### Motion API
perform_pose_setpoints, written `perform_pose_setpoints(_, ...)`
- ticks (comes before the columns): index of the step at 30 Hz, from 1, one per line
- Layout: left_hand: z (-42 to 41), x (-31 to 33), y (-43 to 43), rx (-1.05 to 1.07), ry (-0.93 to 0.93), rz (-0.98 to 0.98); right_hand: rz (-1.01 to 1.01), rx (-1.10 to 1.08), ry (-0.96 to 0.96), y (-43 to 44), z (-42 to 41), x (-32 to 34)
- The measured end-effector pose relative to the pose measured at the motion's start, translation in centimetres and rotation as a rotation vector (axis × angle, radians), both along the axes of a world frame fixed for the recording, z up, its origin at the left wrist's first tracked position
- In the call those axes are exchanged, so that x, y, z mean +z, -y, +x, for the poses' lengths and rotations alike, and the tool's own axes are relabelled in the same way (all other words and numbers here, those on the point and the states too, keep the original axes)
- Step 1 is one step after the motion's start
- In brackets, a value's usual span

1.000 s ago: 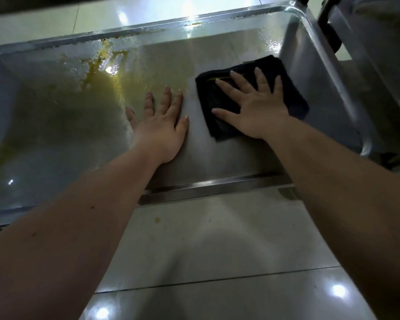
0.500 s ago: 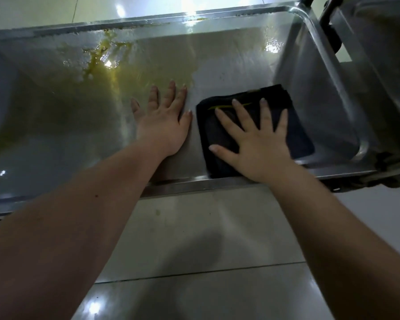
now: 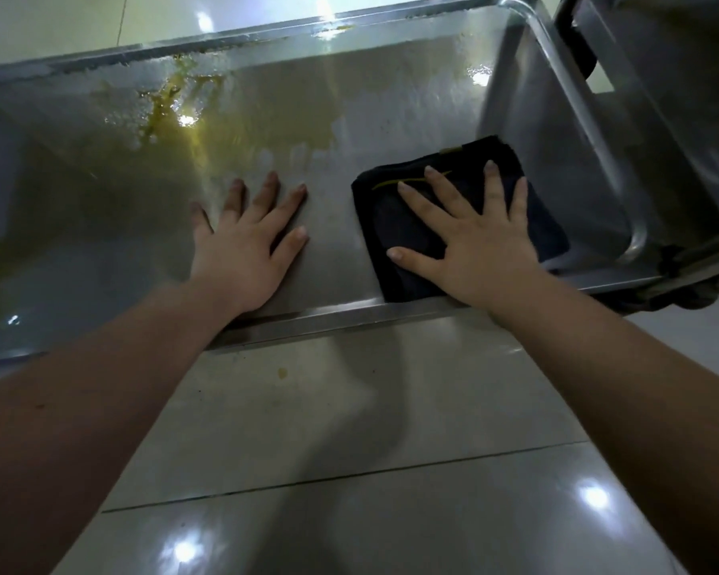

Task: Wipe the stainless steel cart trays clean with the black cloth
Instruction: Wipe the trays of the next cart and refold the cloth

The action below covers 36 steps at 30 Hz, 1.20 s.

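Premises are presenting as a commercial kitchen or food-service area: a stainless steel cart tray [image 3: 349, 315] is carrying yellow greasy residue [image 3: 171, 101], standing over a glossy tiled floor [image 3: 349, 512].

The left forearm [image 3: 100, 388] is bare to the edge of view, with a small dark fleck on it; the right forearm [image 3: 640, 388] is bare too; the left grip [image 3: 241, 246] and the right grip [image 3: 480, 242] are bare hands with short, rounded nails.

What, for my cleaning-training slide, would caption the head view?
Right hand presses a folded black cloth on the stainless steel cart tray; left hand flat beside it, yellowish residue beyond.
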State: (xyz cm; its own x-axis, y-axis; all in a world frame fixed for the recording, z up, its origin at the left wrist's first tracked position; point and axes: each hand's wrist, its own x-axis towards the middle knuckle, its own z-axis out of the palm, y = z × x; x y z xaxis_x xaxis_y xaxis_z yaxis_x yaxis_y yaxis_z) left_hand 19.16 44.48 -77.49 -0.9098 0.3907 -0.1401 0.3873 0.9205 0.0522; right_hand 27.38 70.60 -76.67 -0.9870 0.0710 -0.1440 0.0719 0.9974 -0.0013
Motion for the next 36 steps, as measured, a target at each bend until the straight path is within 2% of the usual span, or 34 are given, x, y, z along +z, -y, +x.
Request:
perform_pose_setpoints(7,0.3,-0.2,-0.4,0.013,-0.019,0.001,-0.045,-0.282,0.112,-8.8,2.4,0.9)
perform_pose_setpoints(11,0.4,-0.2,-0.8,0.021,-0.007,-0.032,-0.065,-0.307,0.171,-6.1,1.5,1.4)
perform_pose_setpoints(14,0.3,0.0,-0.8,0.017,0.007,-0.019,-0.065,-0.162,0.088,-0.1,0.8,1.2)
perform_pose_setpoints(16,0.2,0.1,-0.6,0.03,0.008,0.049,-0.067,-0.058,0.033,5.2,0.5,0.8)
perform_pose_setpoints(19,0.2,0.4,0.1,0.053,-0.013,0.276,-0.08,-0.02,0.068,10.7,-0.2,0.8)
perform_pose_setpoints(23,0.1,1.6,0.6,0.084,0.012,0.531,-0.175,-0.008,0.054,10.1,-0.2,1.3)
perform_pose_setpoints(25,0.4,2.4,-0.1,0.035,-0.012,0.465,-0.224,-0.069,-0.037,7.4,-0.2,1.7)
perform_pose_setpoints(27,1.5,3.1,-2.1,-0.088,-0.037,0.321,-0.229,-0.169,-0.129,3.8,-0.7,1.6)
perform_pose_setpoints(29,3.1,2.9,-5.3,-0.181,-0.027,0.177,-0.325,-0.276,-0.124,0.9,-1.3,1.2)
perform_pose_setpoints(31,4.4,2.1,-8.1,-0.166,0.026,0.053,-0.373,-0.309,-0.084,-0.3,-1.4,0.2)
perform_pose_setpoints(33,5.0,1.2,-9.3,-0.093,0.069,0.019,-0.35,-0.283,-0.073,-0.4,-1.1,-0.4)
perform_pose_setpoints(36,4.6,0.5,-8.5,-0.1,0.018,0.049,-0.349,-0.287,-0.085,-0.3,-1.0,-0.3)
